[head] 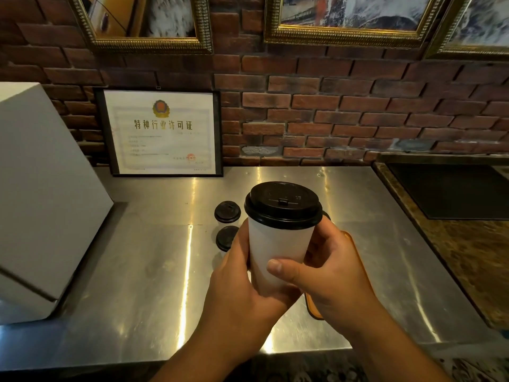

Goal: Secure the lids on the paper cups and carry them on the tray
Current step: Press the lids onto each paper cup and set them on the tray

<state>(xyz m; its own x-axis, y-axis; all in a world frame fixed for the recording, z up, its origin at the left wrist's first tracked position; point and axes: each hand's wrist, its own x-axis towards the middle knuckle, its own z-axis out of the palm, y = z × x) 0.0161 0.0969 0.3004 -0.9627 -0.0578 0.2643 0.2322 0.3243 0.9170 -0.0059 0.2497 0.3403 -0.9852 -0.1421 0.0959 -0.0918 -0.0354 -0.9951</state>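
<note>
Two hands, the left hand (242, 274) and right hand (333, 266), curl their fingers around one white paper cup (278, 244), held upright above a steel counter (137, 271). Its black lid (283, 205) is on. Two more black-lidded cups stand on the counter just behind the left hand: the far cup (227, 212) and the near cup (226, 238). One orange-rimmed tray (314, 310) lies beneath the right hand.

My right hand (334, 274) and the cup (278, 244) I hold hide most of the tray (312, 307). My left hand (242, 288) covers part of a lid (225, 238) behind it. The certificate's (162, 133) fine print is too small to read.
</note>
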